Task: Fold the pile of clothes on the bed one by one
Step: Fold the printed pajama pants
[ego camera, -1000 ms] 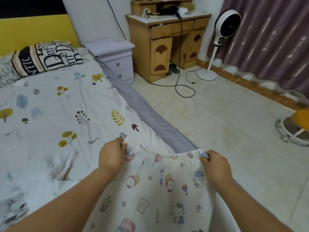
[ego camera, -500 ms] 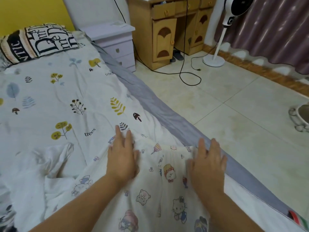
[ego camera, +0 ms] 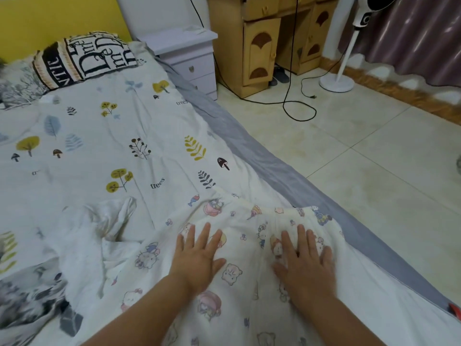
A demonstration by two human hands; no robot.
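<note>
- Both hands flat, fingers straight and spread: left hand (ego camera: 199, 255) and right hand (ego camera: 305, 260) pressing on cartoon-print garment (ego camera: 232, 278), no grip closed round it.
- Garment spread on bed (ego camera: 99, 151) near its right edge, long axis running away from viewer, gathered waistband farthest.
- Crumpled white cloth (ego camera: 104, 228) just left.
- Beyond edge, open tiled floor (ego camera: 361, 158).
- "trees" on bedcover; pillow (ego camera: 82, 58) lettering "VTIC".

A lived-in home bedroom — a bed (ego camera: 99, 151) under a tree-print quilt is taking up the left side, a lettered pillow (ego camera: 82, 58) lying at its head against a yellow wall (ego camera: 57, 18). A pale nightstand (ego camera: 187, 58) and wooden desk (ego camera: 274, 46) are standing beyond — a pedestal fan (ego camera: 349, 53) and purple curtains (ego camera: 411, 28) are lining the tiled floor (ego camera: 349, 158).
</note>
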